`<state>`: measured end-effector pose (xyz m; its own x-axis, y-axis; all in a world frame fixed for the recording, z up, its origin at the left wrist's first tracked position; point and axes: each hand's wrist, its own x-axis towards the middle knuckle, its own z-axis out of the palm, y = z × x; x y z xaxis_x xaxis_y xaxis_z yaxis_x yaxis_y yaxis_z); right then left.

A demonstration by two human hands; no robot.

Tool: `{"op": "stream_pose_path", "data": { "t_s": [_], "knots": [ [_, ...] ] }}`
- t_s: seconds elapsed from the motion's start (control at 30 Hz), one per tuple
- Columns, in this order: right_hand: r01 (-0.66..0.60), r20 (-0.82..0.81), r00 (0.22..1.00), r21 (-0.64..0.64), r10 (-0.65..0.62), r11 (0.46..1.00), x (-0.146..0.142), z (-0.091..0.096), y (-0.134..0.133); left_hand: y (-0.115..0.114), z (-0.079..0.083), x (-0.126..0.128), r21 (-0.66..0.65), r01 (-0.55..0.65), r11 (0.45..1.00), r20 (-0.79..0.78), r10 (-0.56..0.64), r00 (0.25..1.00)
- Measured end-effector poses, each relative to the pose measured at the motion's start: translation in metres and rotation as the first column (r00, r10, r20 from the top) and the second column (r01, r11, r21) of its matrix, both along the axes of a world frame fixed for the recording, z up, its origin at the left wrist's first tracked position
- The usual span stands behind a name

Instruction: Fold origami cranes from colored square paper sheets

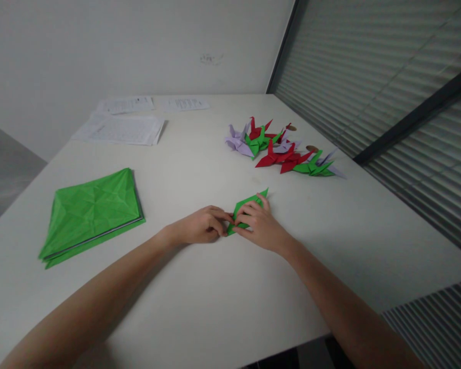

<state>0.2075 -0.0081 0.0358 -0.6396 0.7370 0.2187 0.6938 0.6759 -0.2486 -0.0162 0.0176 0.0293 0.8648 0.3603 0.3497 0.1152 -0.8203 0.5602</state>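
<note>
A small piece of folded green origami paper [239, 206] lies slantwise on the white table, with one pointed tip toward the far right and the other toward me. My left hand [203, 224] is closed, its thumb and fingertips pinching the near left end of the paper. Over the paper's right side rests my right hand [262, 223], fingers bent and fingertips pressing on it close to the left hand's fingertips. Part of the paper is hidden beneath the right fingers.
Several folded paper cranes [288, 154] in red, green and lilac sit at the back right. To the left lies a stack of creased green paper sheets [94, 210]. Printed papers [123, 129] are at the back left. Window blinds [388, 77] run along the right side.
</note>
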Motion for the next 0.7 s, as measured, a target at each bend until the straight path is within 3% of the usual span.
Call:
{"op": "stream_pose_path", "data": {
  "t_s": [0.13,0.47,0.7],
  "knots": [
    [0.000,0.001,1.000,0.017,0.000,1.000,0.000,-0.002,0.000,-0.001,0.002,0.000,0.011,-0.016,1.000,-0.027,0.016,1.000],
    [-0.004,0.023,1.000,0.026,0.004,1.000,-0.001,-0.004,0.001,-0.003,0.002,0.000,-0.107,-0.031,0.994,0.024,0.034,0.999],
    [-0.011,0.042,0.999,0.045,0.009,0.999,-0.002,-0.004,0.000,-0.005,-0.011,0.006,-0.302,-0.146,0.942,0.119,0.189,0.975]
  ]
}}
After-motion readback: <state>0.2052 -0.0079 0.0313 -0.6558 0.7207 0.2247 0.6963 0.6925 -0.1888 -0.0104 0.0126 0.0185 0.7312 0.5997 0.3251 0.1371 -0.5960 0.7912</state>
